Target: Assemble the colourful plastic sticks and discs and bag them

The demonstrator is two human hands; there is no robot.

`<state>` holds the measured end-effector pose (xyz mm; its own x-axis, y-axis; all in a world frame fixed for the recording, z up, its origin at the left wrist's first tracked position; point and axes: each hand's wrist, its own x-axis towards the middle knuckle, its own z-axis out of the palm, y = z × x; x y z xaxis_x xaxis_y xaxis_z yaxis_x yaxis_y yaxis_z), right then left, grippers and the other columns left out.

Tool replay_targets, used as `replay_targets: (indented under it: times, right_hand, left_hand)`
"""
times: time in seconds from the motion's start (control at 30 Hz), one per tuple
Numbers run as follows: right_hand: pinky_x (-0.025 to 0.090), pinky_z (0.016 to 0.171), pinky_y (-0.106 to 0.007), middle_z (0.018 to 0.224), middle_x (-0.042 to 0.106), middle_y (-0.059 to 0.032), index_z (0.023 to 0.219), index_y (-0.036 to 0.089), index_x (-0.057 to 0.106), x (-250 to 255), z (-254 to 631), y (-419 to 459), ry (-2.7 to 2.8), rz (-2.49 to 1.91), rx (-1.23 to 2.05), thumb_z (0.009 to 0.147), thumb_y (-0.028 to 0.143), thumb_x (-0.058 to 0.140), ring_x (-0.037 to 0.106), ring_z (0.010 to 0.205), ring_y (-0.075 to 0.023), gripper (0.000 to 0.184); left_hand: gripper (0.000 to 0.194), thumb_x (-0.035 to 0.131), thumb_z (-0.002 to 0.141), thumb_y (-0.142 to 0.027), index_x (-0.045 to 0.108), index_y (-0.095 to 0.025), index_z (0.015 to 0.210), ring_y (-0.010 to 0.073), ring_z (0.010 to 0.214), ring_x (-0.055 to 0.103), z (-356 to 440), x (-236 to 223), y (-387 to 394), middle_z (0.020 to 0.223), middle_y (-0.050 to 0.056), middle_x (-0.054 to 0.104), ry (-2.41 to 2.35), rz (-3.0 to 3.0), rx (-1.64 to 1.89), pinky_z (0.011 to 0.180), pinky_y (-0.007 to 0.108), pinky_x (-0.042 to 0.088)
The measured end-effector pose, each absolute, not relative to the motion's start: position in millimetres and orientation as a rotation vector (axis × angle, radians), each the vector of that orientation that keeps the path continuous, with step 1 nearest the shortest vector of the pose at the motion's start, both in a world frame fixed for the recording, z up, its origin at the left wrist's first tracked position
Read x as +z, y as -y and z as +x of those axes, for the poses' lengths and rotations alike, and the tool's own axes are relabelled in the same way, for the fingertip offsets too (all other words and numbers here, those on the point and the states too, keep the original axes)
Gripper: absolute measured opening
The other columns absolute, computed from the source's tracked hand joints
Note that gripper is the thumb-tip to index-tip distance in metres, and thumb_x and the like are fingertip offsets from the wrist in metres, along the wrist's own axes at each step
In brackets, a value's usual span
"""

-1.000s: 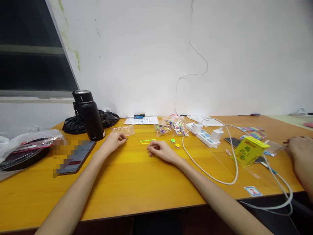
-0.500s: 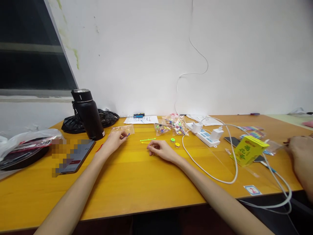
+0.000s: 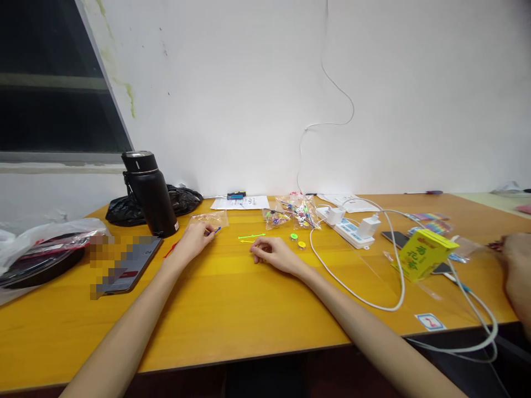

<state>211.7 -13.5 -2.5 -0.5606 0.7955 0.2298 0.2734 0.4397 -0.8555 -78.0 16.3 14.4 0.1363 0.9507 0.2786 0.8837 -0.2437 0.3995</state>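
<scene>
My left hand (image 3: 197, 242) is on the left of the table, its fingertips closed on the end of a small blue plastic arrow (image 3: 218, 229). Beneath its wrist, part of a thin red strip (image 3: 170, 252) shows. My right hand (image 3: 274, 255) rests at mid-table with its fingers curled inward; whatever may be in them is hidden. Just beyond those fingers lie a green double-ended arrow (image 3: 251, 236) and a yellow arrow (image 3: 249, 241). A green disc (image 3: 294, 237) and a yellow disc (image 3: 301, 245) sit right of my right hand.
Clear bags of colourful small parts (image 3: 302, 213) lie at the back, near paper sheets (image 3: 253, 203). A black bottle (image 3: 150, 196) and a phone (image 3: 133, 268) stand and lie left. A power strip (image 3: 352, 232), looping cables, a yellow box (image 3: 425, 255) and another person's hand (image 3: 518, 265) are right.
Both my hands stay nearly where they were. The blue arrow shows slightly more beyond my left fingertips. The other person's hand at the right edge has shifted a little outward.
</scene>
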Motion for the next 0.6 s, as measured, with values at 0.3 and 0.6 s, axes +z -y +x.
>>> replay_targets:
  times: [0.3, 0.6]
  right_hand:
    - [0.051, 0.075, -0.028, 0.08, 0.074, -0.0057, 0.093, 0.018, 0.066, -2.2, 211.8, 14.4, 2.067, -0.901, 1.046, 0.096, 0.047, 0.059, 0.069, 0.076, -0.018, 0.031]
    - [0.052, 0.075, -0.029, 0.079, 0.074, -0.0055, 0.092, 0.017, 0.066, -1.2, 211.1, 14.7, 2.067, -0.904, 1.047, 0.096, 0.047, 0.059, 0.069, 0.075, -0.0179, 0.031]
  left_hand:
    - [0.018, 0.055, 0.087, -0.027, 0.069, -0.018, 0.095, 0.027, 0.092, 0.07, -82.5, 1.6, -24.7, 0.101, 0.012, 0.075, -1.741, 2.283, 0.91, 0.082, 0.036, 0.052]
    - [0.017, 0.048, 0.088, -0.025, 0.061, -0.018, 0.096, 0.0195, 0.065, 0.072, -80.3, -2.7, -25.3, 0.104, 0.01, 0.072, -1.697, 2.148, 0.901, 0.08, 0.036, 0.053]
